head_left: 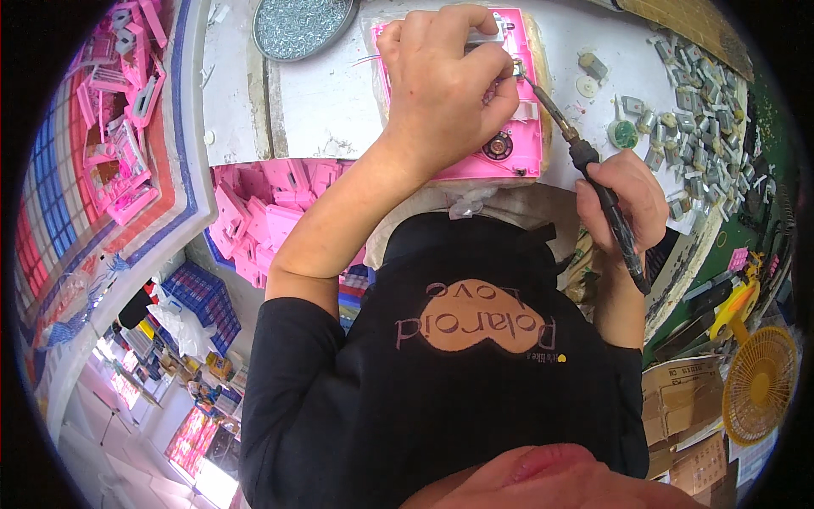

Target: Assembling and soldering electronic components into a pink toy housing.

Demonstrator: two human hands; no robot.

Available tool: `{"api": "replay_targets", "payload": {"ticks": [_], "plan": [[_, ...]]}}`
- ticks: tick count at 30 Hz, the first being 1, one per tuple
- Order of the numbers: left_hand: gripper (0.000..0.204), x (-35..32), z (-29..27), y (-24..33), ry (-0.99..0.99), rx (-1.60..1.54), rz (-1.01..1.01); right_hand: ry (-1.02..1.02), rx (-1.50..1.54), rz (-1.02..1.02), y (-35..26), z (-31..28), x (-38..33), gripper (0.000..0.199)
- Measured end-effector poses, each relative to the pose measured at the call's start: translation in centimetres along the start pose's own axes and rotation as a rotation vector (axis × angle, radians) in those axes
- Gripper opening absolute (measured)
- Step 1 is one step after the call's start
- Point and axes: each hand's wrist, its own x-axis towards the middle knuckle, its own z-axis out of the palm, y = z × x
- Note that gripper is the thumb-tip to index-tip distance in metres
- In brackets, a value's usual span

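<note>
My left hand [445, 81] rests on a pink plastic housing [517, 144] at the table's near edge, fingers pressed down on small parts inside it. A thin wire sticks out past the hand on the left. My right hand [623, 199] grips the black handle of a soldering iron [585, 157]. The iron's metal tip reaches up and left to the housing's inside, right beside my left fingertips. A small round black part sits in the housing's lower right corner.
A round metal dish of screws [301, 24] stands at the back left. Several small grey components [695, 93] lie scattered on the right. Pink plastic shells fill a bin [263, 212] below the table and a sack [119, 110] at the left. A yellow fan [759, 382] stands at the lower right.
</note>
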Motion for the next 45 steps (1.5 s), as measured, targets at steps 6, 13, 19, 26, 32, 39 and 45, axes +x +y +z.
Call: {"api": "replay_targets", "payload": {"ticks": [6, 13, 19, 26, 32, 39, 45], "plan": [[0.016, 0.4, -0.7, 0.8, -0.047, 0.003, -0.063, 0.004, -0.004, 0.012, -0.2, 0.1, 0.0, 0.032], [0.017, -0.2, 0.3, -0.3, 0.025, 0.004, 0.022, 0.009, -0.01, 0.021, -0.1, 0.2, 0.2, 0.033], [0.017, 0.4, -0.6, 0.7, -0.038, 0.006, -0.057, 0.009, -0.005, 0.014, 0.1, 0.4, 0.1, 0.033], [0.017, 0.4, -0.5, 0.7, -0.038, 0.011, -0.061, 0.033, 0.019, 0.059, -0.3, -0.1, -0.3, 0.033], [0.017, -0.1, 0.2, -0.1, 0.003, 0.022, 0.01, 0.023, 0.01, 0.075, -0.4, -0.5, -0.2, 0.032], [0.016, -0.2, 0.0, -0.1, -0.009, 0.026, 0.001, 0.035, 0.009, 0.081, -0.5, -0.5, -0.1, 0.032], [0.016, -0.3, 0.2, -0.1, -0.007, 0.017, 0.001, 0.037, 0.013, 0.078, -0.4, -0.7, -0.2, 0.032]]}}
